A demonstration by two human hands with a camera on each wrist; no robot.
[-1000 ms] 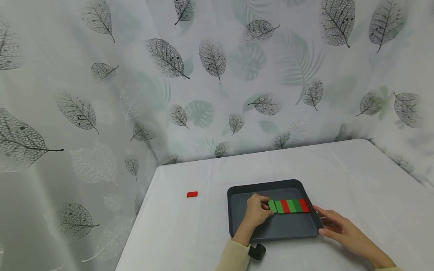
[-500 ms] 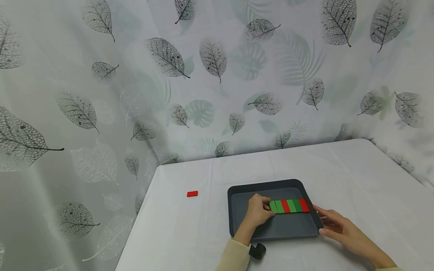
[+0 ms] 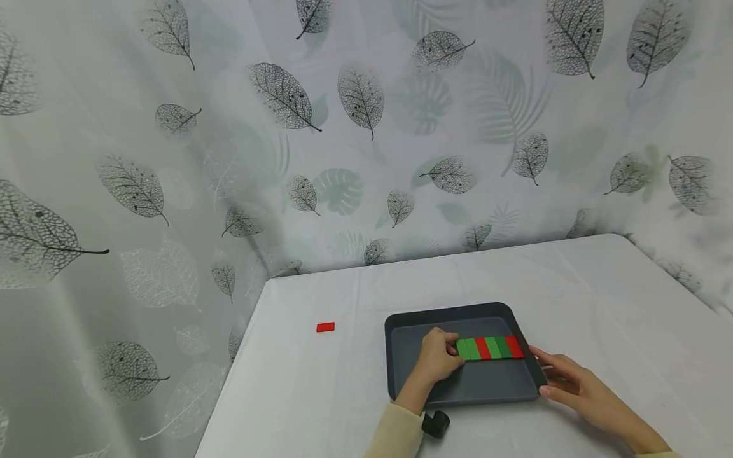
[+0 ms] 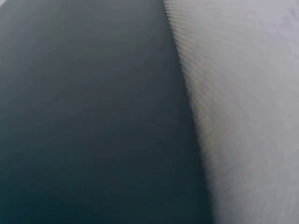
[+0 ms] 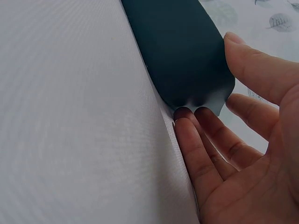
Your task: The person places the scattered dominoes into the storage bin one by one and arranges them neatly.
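Note:
A dark grey tray lies on the white table, with a row of flat green and red blocks inside against its right side. At the row's left end my left hand pinches a light green block between thumb and fingers. That block now sits flush beside another light green block. A red block, further green blocks and a red end block follow to the right. My right hand touches the tray's outer right wall with loosely bent fingers, as the right wrist view shows too.
A lone red block lies on the white table, left of the tray. A leaf-patterned curtain hangs behind and to the left. The left wrist view shows mostly dark tray wall, blurred.
My left hand has slid the light green block slightly right, closing the narrow gap to its neighbour. My right hand has stayed at the tray's side.

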